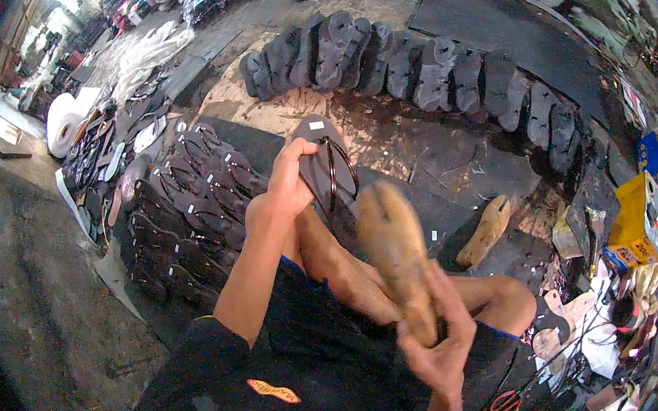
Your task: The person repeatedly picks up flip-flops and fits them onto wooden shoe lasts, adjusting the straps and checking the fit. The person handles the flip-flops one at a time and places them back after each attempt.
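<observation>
My left hand (294,171) is closed round the heel end of a dark flip-flop (320,156), which has a glossy strap and a small white label. In my right hand (440,329) is a wooden shoe last (393,228), foot-shaped, with a slot at its toe end. I grip it by the narrow end, and it is smeared by motion. Its toe end is close to the flip-flop, apparently apart from it. A second wooden shoe last (485,231) lies on the dark mat to the right of my knees.
Several finished flip-flops (207,185) lie in rows at my left. Ahead, dark soles (431,72) stand in a curved row. A yellow box (639,218), scraps and orange-handled scissors (506,405) are at my right. A white roll (65,125) stands far left.
</observation>
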{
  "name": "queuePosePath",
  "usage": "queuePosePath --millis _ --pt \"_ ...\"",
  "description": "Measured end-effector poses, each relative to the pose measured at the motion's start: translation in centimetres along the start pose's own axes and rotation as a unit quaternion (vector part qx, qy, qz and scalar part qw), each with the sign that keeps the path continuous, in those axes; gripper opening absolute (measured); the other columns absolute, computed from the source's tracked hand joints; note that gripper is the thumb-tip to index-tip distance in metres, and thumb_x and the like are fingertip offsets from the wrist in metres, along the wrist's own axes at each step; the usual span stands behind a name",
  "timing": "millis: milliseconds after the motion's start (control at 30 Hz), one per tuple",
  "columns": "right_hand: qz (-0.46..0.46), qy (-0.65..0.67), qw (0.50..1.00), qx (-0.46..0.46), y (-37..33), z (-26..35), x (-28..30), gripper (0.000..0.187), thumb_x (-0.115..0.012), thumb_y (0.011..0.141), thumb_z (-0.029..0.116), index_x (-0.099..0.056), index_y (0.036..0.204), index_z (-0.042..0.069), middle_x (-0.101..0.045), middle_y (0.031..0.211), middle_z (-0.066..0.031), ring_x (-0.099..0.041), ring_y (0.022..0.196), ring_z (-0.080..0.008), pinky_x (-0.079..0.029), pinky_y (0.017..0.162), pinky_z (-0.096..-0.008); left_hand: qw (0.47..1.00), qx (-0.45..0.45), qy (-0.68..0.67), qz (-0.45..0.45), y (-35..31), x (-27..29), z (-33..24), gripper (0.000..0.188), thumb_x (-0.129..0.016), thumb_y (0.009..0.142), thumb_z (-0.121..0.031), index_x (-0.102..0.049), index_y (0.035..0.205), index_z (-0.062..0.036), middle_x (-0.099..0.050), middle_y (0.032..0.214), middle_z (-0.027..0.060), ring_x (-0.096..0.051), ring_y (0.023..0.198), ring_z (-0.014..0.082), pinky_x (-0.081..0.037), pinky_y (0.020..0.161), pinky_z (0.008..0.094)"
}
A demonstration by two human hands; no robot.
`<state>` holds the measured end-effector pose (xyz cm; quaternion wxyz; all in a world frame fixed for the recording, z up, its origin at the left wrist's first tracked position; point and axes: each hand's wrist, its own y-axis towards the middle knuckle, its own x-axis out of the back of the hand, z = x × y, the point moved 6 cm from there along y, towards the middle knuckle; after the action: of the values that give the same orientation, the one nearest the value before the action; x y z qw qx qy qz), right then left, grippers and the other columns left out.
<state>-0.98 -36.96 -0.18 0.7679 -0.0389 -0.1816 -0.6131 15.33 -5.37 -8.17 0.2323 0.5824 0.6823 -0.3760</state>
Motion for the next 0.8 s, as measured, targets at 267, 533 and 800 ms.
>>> queuePosePath --millis 267,533,800 --pt "-0.041 0.264 0.948 -0.172 -1.5 -2.9 -5.2 0.076 -0.076 0.085 0.005 -0.053 0.157 0.001 -0.053 0.161 -0.0243 -0.053 0.149 -0.0341 -0.04 0.124 -0.0441 0.995 0.07 0.041 0.066 -5.6 -5.3 5.8 0.066 -0.065 0.105 -0.019 -0.039 0.165 -0.0236 -0.061 0.145 0.0246 -0.062 0.135 0.0413 -0.058 0.104 0.0593" --pt "-0.123 0.126 0.982 -0.062 -1.3 -4.5 -6.8 0.076 -0.08 0.083 0.011 -0.057 0.155 0.005 -0.045 0.164 -0.0246 -0.054 0.143 -0.0403 -0.041 0.122 -0.0505 0.994 0.032 0.065 0.084 -7.3 -6.0 9.1 0.06 -0.06 0.111 -0.035 -0.037 0.165 -0.0212 -0.055 0.154 0.0227 -0.061 0.136 0.0359 -0.056 0.11 0.0516" --pt "0.048 -0.002 0.996 -0.075 -2.6 -3.3 -7.4 0.084 -0.091 0.082 0.026 -0.055 0.156 0.009 -0.046 0.156 -0.0258 -0.047 0.145 -0.0451 -0.036 0.125 -0.0495 0.952 0.296 -0.055 -0.052 -16.3 0.2 15.3 0.055 -0.063 0.103 -0.049 -0.06 0.139 -0.0073 -0.072 0.124 0.0111 -0.071 0.115 0.0234 -0.057 0.104 0.044"
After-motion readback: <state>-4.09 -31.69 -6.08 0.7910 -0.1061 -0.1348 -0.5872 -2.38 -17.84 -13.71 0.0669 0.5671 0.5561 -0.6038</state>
